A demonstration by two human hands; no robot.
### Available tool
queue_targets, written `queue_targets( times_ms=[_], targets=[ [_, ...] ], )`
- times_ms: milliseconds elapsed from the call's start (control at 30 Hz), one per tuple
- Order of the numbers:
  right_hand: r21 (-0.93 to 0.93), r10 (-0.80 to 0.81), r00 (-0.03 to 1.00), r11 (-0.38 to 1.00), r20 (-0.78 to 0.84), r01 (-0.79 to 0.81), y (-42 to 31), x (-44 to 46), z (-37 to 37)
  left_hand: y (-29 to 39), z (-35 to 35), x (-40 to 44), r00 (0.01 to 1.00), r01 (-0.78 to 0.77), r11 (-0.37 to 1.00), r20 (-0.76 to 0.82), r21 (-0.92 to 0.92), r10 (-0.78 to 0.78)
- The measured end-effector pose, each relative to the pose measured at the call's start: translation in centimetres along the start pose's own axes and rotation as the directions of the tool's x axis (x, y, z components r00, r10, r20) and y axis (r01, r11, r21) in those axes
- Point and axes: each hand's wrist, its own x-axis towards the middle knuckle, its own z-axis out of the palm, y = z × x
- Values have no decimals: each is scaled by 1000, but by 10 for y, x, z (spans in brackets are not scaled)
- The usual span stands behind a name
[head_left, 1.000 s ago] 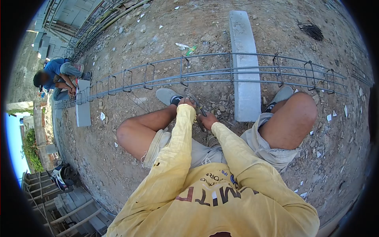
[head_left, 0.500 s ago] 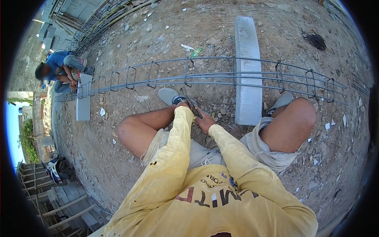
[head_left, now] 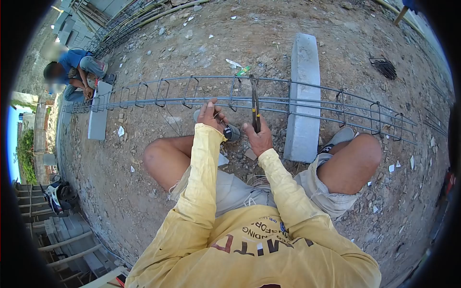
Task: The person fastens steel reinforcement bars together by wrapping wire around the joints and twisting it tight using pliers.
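The person's shirt (head_left: 206,264) is faded yellow, printed with dark lettering (head_left: 260,247), one letter brownish red, and a round blue emblem (head_left: 283,227). The shorts (head_left: 237,192) are pale beige-grey, and the right shoe (head_left: 342,136) is grey. The pincers (head_left: 253,98) are dark, with yellow marks on the handles. The rebar cage (head_left: 187,102) is blue-grey, the concrete beam (head_left: 305,62) light grey. White chips fleck the brown ground (head_left: 168,53); a scrap (head_left: 243,71) shows green. Far left, a co-worker wears a blue top (head_left: 73,60).
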Motion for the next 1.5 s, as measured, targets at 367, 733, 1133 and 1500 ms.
queue_targets(
  times_ms=[367,733,1133,1500],
  targets=[
    [109,-60,998,992,1,59,-42,-1,13,58,46,7,951,-117,942,238,-315,198],
    [-440,-420,904,798,83,411,-219,80,-38,148,96,31,901,-272,958,324,-95,288],
    [-938,-231,947,211,224,274,-235,124,-145,84,53,147,860,-503,-357,413,787,-300],
    [-996,190,980,-49,66,77,-184,128,-144,-24,5,175,885,-462,-297,411,836,-219]
  ],
)
